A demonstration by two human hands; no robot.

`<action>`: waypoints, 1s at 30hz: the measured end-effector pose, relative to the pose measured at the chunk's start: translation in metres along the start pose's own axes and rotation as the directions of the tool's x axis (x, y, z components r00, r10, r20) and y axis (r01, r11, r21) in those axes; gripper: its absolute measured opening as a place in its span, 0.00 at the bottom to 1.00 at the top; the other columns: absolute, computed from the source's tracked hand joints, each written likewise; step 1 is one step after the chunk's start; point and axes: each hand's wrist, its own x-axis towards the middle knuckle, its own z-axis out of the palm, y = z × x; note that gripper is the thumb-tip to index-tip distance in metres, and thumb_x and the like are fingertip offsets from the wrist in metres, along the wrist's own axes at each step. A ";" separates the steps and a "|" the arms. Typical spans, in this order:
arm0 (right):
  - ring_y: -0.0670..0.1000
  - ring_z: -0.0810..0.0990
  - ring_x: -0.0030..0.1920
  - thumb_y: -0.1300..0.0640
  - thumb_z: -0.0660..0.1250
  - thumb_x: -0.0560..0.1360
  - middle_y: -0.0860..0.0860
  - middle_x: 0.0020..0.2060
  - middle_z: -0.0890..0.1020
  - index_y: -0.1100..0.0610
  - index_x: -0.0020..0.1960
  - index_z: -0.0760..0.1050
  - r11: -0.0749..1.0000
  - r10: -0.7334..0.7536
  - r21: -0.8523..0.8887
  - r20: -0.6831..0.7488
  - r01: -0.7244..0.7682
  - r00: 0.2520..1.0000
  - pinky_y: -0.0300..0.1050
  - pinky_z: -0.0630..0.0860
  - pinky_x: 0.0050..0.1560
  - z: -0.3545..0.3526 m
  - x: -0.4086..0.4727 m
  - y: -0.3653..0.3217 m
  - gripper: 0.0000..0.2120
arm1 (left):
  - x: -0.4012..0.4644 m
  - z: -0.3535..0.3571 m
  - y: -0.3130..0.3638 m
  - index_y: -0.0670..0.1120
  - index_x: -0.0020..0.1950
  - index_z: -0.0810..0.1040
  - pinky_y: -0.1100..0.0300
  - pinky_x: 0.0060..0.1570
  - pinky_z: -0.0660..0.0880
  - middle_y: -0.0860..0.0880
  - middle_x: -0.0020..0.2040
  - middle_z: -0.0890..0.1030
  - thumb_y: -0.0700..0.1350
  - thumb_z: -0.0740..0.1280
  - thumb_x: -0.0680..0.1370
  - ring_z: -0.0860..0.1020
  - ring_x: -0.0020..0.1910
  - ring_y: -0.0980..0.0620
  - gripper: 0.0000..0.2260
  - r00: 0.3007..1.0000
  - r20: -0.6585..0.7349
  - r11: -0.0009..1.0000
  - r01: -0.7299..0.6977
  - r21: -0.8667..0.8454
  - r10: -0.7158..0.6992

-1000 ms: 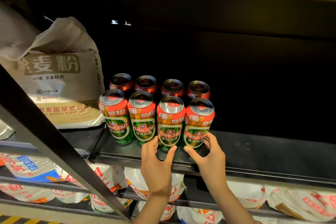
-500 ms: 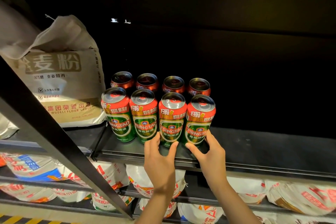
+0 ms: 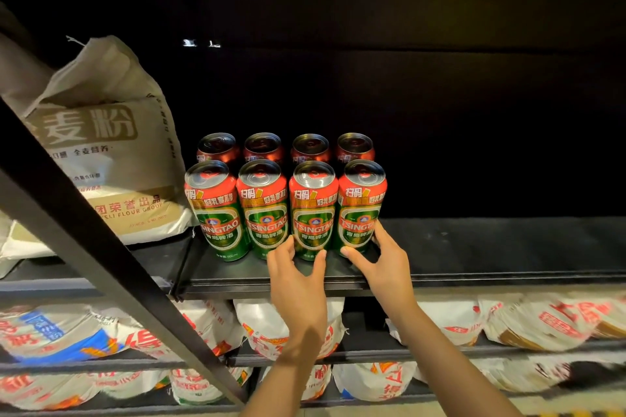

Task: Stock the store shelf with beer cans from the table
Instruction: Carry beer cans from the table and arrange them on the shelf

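Eight beer cans (image 3: 286, 200) stood upright on the dark shelf (image 3: 474, 257), four in front and four behind. Each front can was green with a red top band and a silver lid. The left hand (image 3: 298, 284) held the third front can (image 3: 313, 210) low down with thumb and fingers. The right hand (image 3: 382, 264) gripped the fourth front can (image 3: 360, 206) the same way. One flour bag (image 3: 101, 152) stood left of the cans.

Tsingtao beer cans (image 3: 313, 213) with red tops and green bodies on a black shelf (image 3: 474, 247); beige flour sack (image 3: 108, 152), brown lettering.
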 end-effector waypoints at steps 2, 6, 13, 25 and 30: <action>0.32 0.71 0.57 0.49 0.72 0.70 0.38 0.60 0.75 0.44 0.67 0.66 1.000 0.014 -0.021 0.000 -0.014 1.000 0.31 0.67 0.58 -0.001 -0.001 -0.003 0.28 | -0.001 -0.006 -0.003 0.49 0.65 0.71 0.63 0.58 0.70 0.57 0.59 0.71 0.45 0.71 0.74 0.73 0.60 0.57 0.21 0.998 0.065 1.000 -0.012 -0.015 0.013; 0.43 0.68 0.68 0.49 0.70 0.73 0.44 0.69 0.70 0.48 0.74 0.59 0.993 0.039 -0.109 0.044 -0.034 0.998 0.42 0.66 0.66 -0.005 -0.009 -0.004 0.33 | 0.002 -0.023 -0.002 0.47 0.70 0.67 0.60 0.64 0.68 0.53 0.65 0.70 0.41 0.70 0.75 0.70 0.64 0.55 0.25 0.973 0.228 0.999 -0.027 -0.027 0.033; 0.48 0.64 0.70 0.49 0.64 0.77 0.47 0.68 0.70 0.51 0.71 0.66 0.929 0.146 -0.340 -0.019 -0.143 0.989 0.46 0.62 0.71 -0.055 -0.087 -0.001 0.23 | -0.009 -0.057 0.014 0.47 0.67 0.71 0.56 0.63 0.68 0.50 0.64 0.73 0.49 0.66 0.77 0.72 0.63 0.51 0.19 0.814 0.577 0.948 -0.230 0.221 0.062; 0.45 0.70 0.66 0.47 0.64 0.77 0.42 0.65 0.73 0.49 0.67 0.70 0.657 0.425 -0.327 -0.584 -0.680 0.691 0.34 0.61 0.62 -0.196 -0.377 0.018 0.19 | -0.227 0.005 0.074 0.55 0.69 0.68 0.63 0.61 0.65 0.57 0.68 0.70 0.51 0.60 0.79 0.69 0.65 0.57 0.17 -0.153 0.937 0.618 -0.716 -0.324 0.314; 0.43 0.72 0.61 0.45 0.63 0.76 0.40 0.61 0.74 0.48 0.66 0.70 0.482 0.558 -0.001 -0.771 -0.876 0.307 0.32 0.64 0.57 -0.215 -0.569 0.003 0.19 | -0.387 -0.023 0.080 0.53 0.68 0.70 0.66 0.59 0.64 0.57 0.65 0.72 0.52 0.63 0.78 0.72 0.62 0.56 0.18 -0.490 0.818 0.573 -0.592 -0.567 0.302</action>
